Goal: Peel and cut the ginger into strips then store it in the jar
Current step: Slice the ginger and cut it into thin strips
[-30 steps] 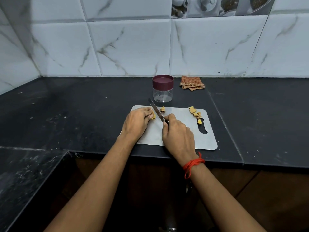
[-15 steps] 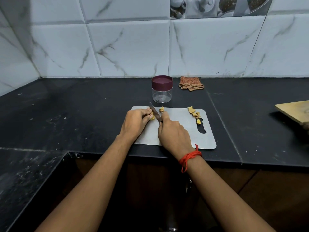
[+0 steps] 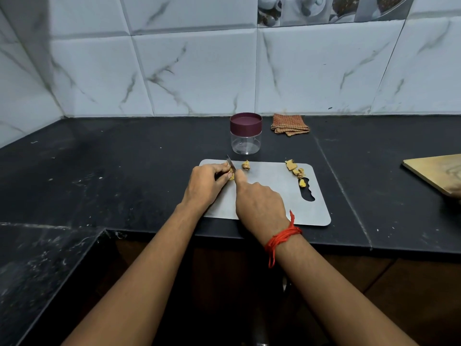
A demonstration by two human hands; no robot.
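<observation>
Now the left hand [image 3: 207, 183] is pinching a small ginger piece [image 3: 232, 176] on the cutting board [image 3: 274, 196], far-left corner, while the right hand [image 3: 259, 203] is gripping the knife [image 3: 229, 162] beside it. It is likely handling firm, light, slippery (fibrous too); holding its far end seems safest.

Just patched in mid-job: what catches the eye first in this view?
At the far left corner of the grey cutting board, the left hand pinches a ginger piece while the right hand holds the knife against it. Behind stands the clear jar, maroon lid on; more ginger pieces lie near the board's handle slot.
</observation>
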